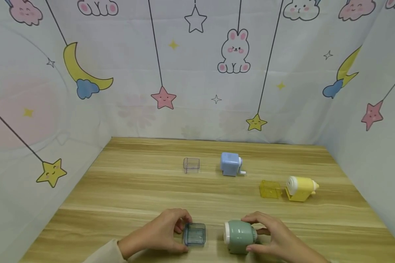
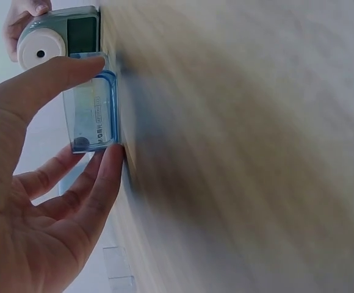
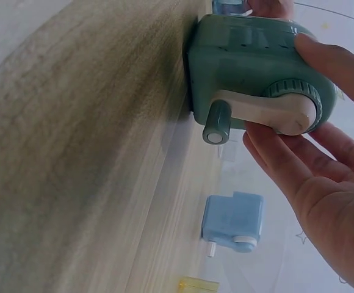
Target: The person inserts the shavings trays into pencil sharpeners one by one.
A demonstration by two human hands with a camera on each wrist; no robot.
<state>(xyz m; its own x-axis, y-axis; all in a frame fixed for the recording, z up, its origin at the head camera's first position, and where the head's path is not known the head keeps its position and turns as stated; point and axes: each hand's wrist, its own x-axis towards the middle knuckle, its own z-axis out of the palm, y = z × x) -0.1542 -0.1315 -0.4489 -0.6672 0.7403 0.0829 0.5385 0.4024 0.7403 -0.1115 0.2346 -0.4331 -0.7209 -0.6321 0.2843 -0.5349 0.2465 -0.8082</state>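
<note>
A green hand-crank pencil sharpener stands upright on the table near its front edge. My right hand grips it from the right, thumb on one side and fingers on the other. Its cream crank with a green knob shows in the right wrist view. To the left, my left hand holds a see-through blue shavings drawer between thumb and fingertips. The drawer sits low at the tabletop, a short gap from the sharpener. The sharpener's white round front with a pencil hole faces the drawer side.
Farther back stand a blue pencil sharpener and, left of it, a clear drawer. At the right, a yellow sharpener has a see-through yellow drawer beside it. Printed cloth encloses the wooden table behind and at the sides.
</note>
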